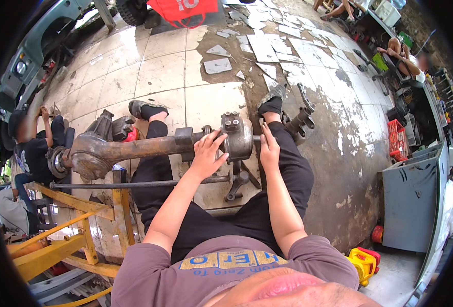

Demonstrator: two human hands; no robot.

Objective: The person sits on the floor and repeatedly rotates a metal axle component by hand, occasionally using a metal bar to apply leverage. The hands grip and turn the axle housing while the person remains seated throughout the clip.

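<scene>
The axle housing is laid crosswise in front of the person, across the left leg — its long axis is set nearly left to right, tilted slightly upward at the right end. The bulging differential casing is pointed left; the round steel hub is pointed right, between the legs. The left hand is spread, unclosed, its fingers laid at the hub's inner side. The right hand is held flat and unclenched beside the outer face — whether the metal is touched cannot be told.
</scene>
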